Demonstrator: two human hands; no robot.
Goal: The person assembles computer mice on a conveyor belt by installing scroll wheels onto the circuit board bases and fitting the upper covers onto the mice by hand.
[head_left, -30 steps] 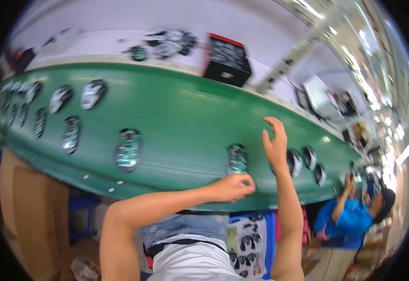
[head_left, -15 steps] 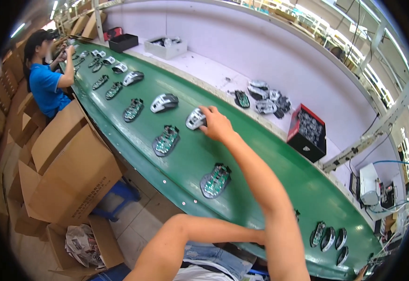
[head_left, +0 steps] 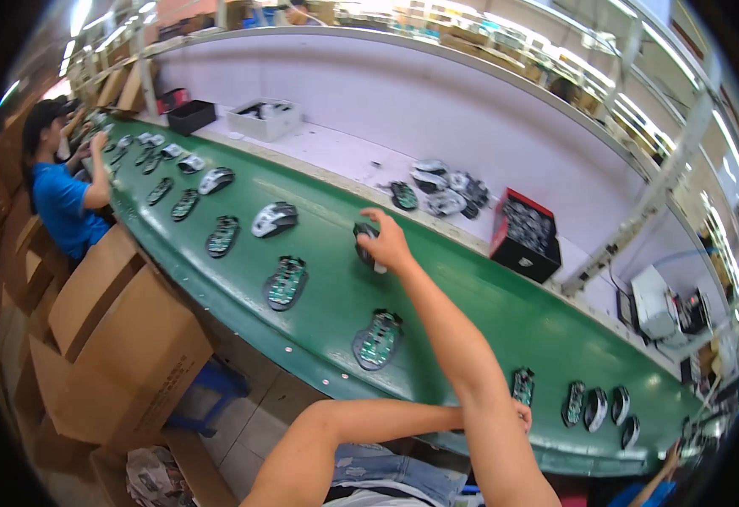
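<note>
My right hand (head_left: 387, 243) is closed around a computer mouse top shell (head_left: 364, 240), dark with a pale end, above the green belt (head_left: 462, 325). My left arm passes behind the right forearm. Only part of my left hand (head_left: 522, 413) shows, at the lower end of a mouse base with a green circuit board (head_left: 522, 386). Whether it grips that base I cannot tell. Left of my right forearm lie two more mouse bases, one nearer (head_left: 378, 340) and one farther (head_left: 286, 283). A silver-and-black mouse shell (head_left: 275, 220) rests beyond them.
More shells and bases line the belt toward a person in a blue shirt (head_left: 63, 198). Several mouse parts (head_left: 595, 409) lie at right. Behind the belt are piled shells (head_left: 446, 201), a black-and-red box of small parts (head_left: 525, 260) and a white tray (head_left: 265, 127). Cartons (head_left: 133, 355) stand at left.
My right hand has picked up the silver mouse shell from the belt and tilted it. Part of my left hand now shows beside the right forearm. The whole view has shifted.
</note>
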